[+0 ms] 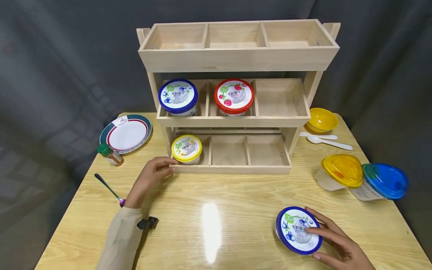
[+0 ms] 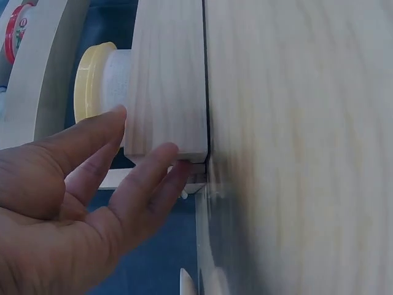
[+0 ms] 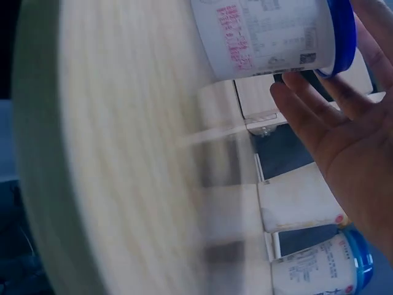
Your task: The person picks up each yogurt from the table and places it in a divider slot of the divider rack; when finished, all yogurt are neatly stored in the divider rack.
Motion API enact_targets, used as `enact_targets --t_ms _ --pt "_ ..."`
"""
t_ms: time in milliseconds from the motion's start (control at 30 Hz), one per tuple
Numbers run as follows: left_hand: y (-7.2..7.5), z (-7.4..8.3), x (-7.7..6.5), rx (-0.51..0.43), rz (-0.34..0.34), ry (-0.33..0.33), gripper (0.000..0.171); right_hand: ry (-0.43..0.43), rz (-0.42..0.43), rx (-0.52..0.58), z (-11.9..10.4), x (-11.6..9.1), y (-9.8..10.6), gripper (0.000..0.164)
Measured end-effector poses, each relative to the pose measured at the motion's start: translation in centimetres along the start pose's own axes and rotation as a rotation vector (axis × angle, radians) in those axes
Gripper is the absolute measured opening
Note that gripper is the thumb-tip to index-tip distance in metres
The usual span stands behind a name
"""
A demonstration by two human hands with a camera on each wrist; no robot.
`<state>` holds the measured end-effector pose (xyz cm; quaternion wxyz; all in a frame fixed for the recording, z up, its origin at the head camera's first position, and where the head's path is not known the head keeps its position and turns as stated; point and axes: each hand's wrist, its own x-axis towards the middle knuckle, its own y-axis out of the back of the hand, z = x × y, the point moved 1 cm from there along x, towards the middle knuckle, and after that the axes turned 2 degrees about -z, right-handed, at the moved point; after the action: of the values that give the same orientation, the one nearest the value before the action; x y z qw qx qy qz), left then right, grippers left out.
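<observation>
My left hand is at the front left corner of the wooden shelf's bottom tier, fingertips touching its edge. In the left wrist view those fingers are nearly straight. Just beside them, a yellow-lidded tub sits in the left bottom compartment. My right hand is at a blue-lidded tub near the table's front right. Its spread fingers reach around the lid, one lying over the top. From the right wrist view, fingertips are right at the tub's side, loosely extended.
The three-tier wooden shelf holds blue- and red-lidded tubs in its middle tier. On the left lie a plate, a spice jar and a spoon. Yellow- and blue-lidded containers, white utensils and a yellow bowl are right.
</observation>
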<state>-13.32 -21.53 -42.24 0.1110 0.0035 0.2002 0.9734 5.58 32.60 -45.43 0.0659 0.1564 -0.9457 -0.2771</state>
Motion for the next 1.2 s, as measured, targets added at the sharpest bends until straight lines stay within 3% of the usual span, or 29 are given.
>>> enact_targets --t_ms 167,433,833,1200 --pt "-0.3 -0.2 0.1 -0.042 -0.026 0.021 0.023 0.013 0.006 0.010 0.2 -0.2 -0.3 0.058" --pt "-0.2 -0.6 0.1 -0.086 -0.034 0.060 0.025 -0.143 0.042 0.010 1.0 -0.6 -0.9 0.052" --pt "-0.1 -0.8 0.0 -0.105 -0.007 0.081 0.025 -0.124 0.096 0.064 -0.3 0.3 -0.7 0.054" --pt "0.0 -0.8 -0.2 -0.134 -0.011 0.096 0.026 -0.019 0.218 0.145 -4.0 2.2 1.1 0.062"
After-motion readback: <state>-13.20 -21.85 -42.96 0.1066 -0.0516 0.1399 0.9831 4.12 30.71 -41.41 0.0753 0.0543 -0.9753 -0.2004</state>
